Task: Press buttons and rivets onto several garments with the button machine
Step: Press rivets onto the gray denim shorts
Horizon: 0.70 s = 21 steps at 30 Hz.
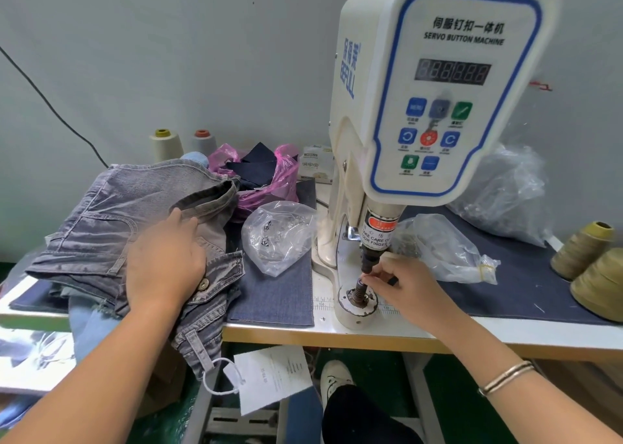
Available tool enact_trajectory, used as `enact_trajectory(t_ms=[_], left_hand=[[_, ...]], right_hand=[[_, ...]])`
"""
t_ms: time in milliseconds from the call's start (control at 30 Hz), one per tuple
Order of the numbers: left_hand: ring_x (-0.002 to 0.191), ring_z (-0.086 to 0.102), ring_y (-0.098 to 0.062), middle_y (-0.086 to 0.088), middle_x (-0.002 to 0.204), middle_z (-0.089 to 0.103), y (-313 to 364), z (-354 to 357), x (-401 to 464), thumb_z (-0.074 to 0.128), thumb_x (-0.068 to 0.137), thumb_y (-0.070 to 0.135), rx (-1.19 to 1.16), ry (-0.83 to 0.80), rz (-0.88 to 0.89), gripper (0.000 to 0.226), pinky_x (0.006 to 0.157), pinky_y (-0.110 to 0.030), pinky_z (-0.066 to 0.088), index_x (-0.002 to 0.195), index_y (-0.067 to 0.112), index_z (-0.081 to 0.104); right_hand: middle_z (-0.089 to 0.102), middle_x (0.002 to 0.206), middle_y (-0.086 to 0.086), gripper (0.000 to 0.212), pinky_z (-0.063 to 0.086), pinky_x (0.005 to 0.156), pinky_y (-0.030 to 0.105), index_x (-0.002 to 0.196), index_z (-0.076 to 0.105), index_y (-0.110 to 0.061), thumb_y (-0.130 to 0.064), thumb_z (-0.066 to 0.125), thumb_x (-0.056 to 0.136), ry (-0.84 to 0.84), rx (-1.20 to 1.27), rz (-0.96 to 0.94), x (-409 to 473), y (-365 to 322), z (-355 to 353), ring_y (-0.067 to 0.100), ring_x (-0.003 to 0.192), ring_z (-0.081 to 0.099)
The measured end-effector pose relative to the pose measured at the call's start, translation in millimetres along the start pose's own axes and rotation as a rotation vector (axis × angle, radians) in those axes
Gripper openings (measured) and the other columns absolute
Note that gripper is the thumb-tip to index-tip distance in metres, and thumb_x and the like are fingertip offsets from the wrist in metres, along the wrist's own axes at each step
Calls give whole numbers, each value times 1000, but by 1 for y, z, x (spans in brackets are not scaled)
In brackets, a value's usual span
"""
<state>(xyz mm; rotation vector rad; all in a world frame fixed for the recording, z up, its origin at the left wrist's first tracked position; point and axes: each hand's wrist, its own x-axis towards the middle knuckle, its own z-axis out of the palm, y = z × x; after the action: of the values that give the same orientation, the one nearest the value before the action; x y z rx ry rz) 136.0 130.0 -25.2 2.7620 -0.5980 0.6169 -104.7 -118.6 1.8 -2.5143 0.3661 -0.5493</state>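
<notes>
The right hand [401,283] pinches something small at the post [360,290] of the button machine [435,100], right under the press head [372,255]; what the fingertips hold is too small to tell, though it looks like a button part being seated. The left hand [165,261] lies flat with straight fingers on the grey jeans [111,214], well apart at nine o'clock from the post, pressing the stack in place without gripping it. A metal button [202,284] already sits on the waistband by that hand.

The main risk is plain: the fingers are directly beneath the head, where the label warns about fingers. If the pedal were touched now, they could be caught. A shoe [332,376] shows under the counter [337,334]; the pedal itself is not visible. A part seated crooked would probably press badly or fall off.

The jeans hang over the counter's front edge at seven o'clock, a paper tag [269,376] dangling, so the pile could slide off once the hand lifts. A clear bag [276,234] lies between jeans and machine, in the way of dragging the cloth across. Another bag [448,248] crowds two o'clock of the post. The open room lies along the front strip, toward four o'clock.
</notes>
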Motion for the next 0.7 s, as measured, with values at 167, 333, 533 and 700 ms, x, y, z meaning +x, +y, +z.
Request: enact_trajectory(t_ms=[167, 333, 533, 700], left_hand=[[127, 46, -33, -8, 148, 45, -1, 2, 1, 55, 89, 24, 12, -7, 3, 45, 100, -53, 36, 133, 20, 56], [127, 46, -33, -8, 148, 45, -1, 0, 1, 54, 89, 24, 19, -11, 2, 45, 99, -53, 37, 133, 20, 57], [127, 46, -33, -8, 148, 44, 0, -2, 1, 49, 90, 26, 14, -5, 8, 44, 100, -53, 37, 133, 19, 56], [126, 47, -34, -9, 148, 45, 3, -7, -1, 30, 83, 34, 8, -21, 10, 60, 101, -51, 36, 133, 19, 57]], right_hand=[[61, 74, -8, 9, 43, 63, 11, 88, 71, -14, -22, 70, 85, -1, -4, -9, -1, 3, 0, 8, 70, 58], [65, 84, -10, 13, 43, 67, 10, 97, 73, -16, -21, 66, 88, -8, 13, -5, -3, 3, 2, 1, 74, 59], [64, 82, -27, 26, 45, 69, 8, 88, 67, -41, -16, 65, 87, 186, 140, 53, -9, 12, -23, -5, 80, 61], [69, 103, -1, 23, 45, 76, 29, 102, 71, -23, -18, 50, 93, 210, -280, 496, 11, 50, -68, 20, 99, 60]])
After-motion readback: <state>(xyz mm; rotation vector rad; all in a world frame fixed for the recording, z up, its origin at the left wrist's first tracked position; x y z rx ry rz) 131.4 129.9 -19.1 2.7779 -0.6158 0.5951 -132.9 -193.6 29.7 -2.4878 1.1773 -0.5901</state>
